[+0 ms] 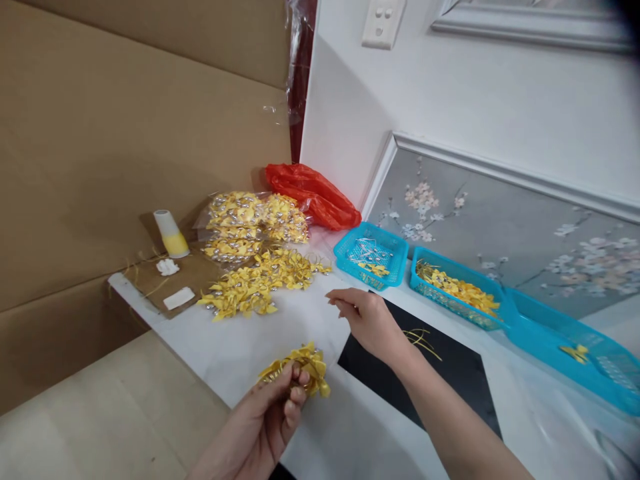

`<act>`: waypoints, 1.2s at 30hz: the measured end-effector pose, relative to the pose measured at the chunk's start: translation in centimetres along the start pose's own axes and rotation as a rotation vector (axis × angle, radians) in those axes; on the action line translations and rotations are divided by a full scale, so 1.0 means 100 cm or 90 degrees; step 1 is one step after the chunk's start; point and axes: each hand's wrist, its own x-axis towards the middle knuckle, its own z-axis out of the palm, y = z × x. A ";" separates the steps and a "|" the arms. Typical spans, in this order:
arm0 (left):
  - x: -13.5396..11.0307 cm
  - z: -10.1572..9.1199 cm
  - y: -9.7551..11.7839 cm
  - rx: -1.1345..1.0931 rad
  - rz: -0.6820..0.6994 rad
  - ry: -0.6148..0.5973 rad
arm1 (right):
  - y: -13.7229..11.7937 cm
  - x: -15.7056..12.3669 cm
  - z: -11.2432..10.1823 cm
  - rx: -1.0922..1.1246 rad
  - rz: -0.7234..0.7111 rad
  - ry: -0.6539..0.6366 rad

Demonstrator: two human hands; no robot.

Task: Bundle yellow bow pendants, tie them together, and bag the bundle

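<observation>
My left hand [280,410] is closed around a bunch of yellow ribbon bows [315,373] with gold wire stems, low over the white table. The fingertips hide part of the bunch. My right hand [370,317] is raised over the far left part of a black mat [465,380], its thumb and fingers brought together. Anything between those fingertips is too small to make out. A few gold wire stems [424,341] lie on the mat beyond my right wrist. Left of this hand, a loose pile of yellow bows with silvery beads [250,287] spreads over the table.
Clear bags of yellow bows [235,223] and a red plastic bag [313,197] stand in the corner. Blue baskets [370,230] line the wall, holding pins, bows and stems. A white-and-yellow cone [171,235] stands on a brown board [193,293]. Cardboard [150,133] rises at left.
</observation>
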 end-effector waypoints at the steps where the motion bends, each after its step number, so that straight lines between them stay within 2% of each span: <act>1: -0.001 -0.001 0.000 -0.002 -0.002 -0.010 | 0.004 0.001 0.001 -0.008 0.033 -0.013; 6: -0.001 -0.006 0.003 -0.028 -0.005 -0.027 | 0.007 -0.007 0.010 -0.017 0.049 -0.132; 11: 0.002 -0.007 0.006 -0.045 -0.011 -0.054 | 0.001 -0.023 0.026 -0.051 -0.070 -0.252; 13: 0.001 -0.007 0.009 -0.055 -0.011 -0.061 | 0.005 -0.025 0.035 -0.083 -0.079 -0.230; 17: -0.004 -0.005 0.020 -0.099 0.022 -0.081 | 0.024 -0.019 0.045 -0.082 -0.040 -0.151; 23: -0.005 -0.002 0.032 -0.119 0.075 -0.056 | 0.039 -0.012 0.033 -0.087 -0.020 -0.092; 27: -0.003 -0.002 0.028 -0.088 0.072 -0.060 | 0.034 -0.017 0.024 -0.090 0.069 -0.026; 33: 0.003 -0.001 0.024 -0.059 0.082 -0.039 | 0.032 -0.039 0.025 0.007 0.182 -0.037; 36: 0.007 -0.004 0.022 -0.034 0.076 -0.036 | 0.029 -0.045 0.033 0.056 0.185 -0.034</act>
